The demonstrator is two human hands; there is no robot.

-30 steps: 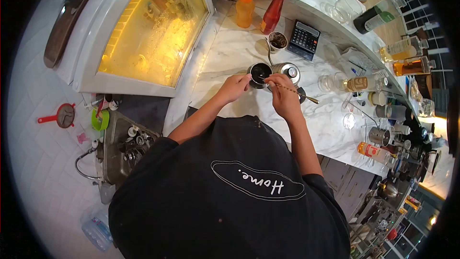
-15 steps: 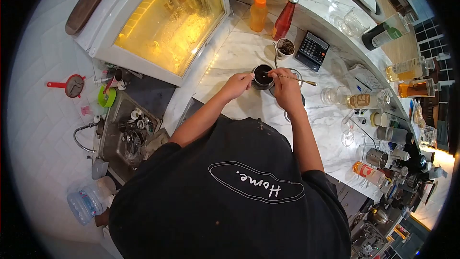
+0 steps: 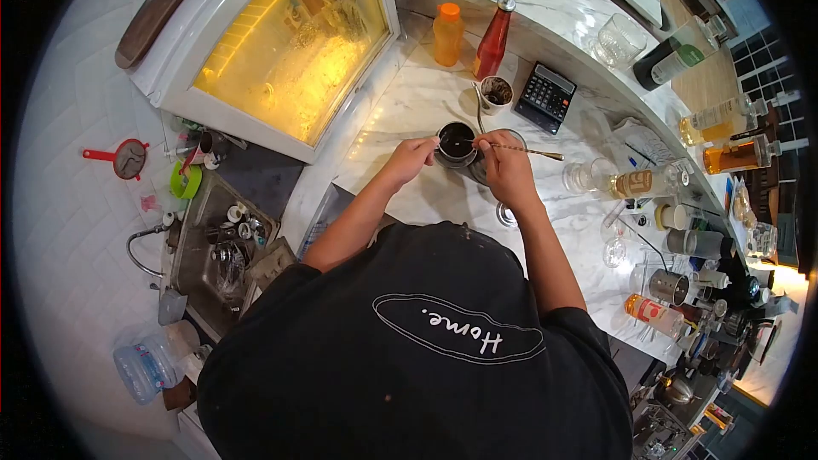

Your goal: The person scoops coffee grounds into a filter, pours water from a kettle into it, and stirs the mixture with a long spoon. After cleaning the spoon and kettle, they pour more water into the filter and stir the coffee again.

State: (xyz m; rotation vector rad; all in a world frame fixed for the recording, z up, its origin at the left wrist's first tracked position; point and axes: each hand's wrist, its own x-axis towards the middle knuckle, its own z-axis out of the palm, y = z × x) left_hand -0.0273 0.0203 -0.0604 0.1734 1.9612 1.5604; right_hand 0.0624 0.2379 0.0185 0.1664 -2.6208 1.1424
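Observation:
A metal cup (image 3: 443, 156) with dark contents stands on the marble counter in front of me. My left hand (image 3: 412, 159) is closed at the cup's left side, thumb and fingers pinching near its rim. In my right hand (image 3: 506, 172) is a long bar spoon (image 3: 541, 153) with a twisted handle; its knobbed end points right, and its other end is at the cup's mouth. Just beyond the cup sits a small white cup (image 3: 496, 95) with dark residue inside. A thin curved metal piece (image 3: 479, 111) rises beside it. A round dark tray (image 3: 484, 174) lies partly hidden under my right hand.
Behind stand an orange bottle (image 3: 447, 36), a red pump bottle (image 3: 494, 38) and a calculator (image 3: 546, 98). Several glass bottles and glasses line the right side. A lit display case (image 3: 294, 43) is at left, with a sink (image 3: 192, 247) below it.
The whole view has shifted slightly, moving the counter items left and down. Both hands stay at the cup, and the bar spoon has changed angle a little.

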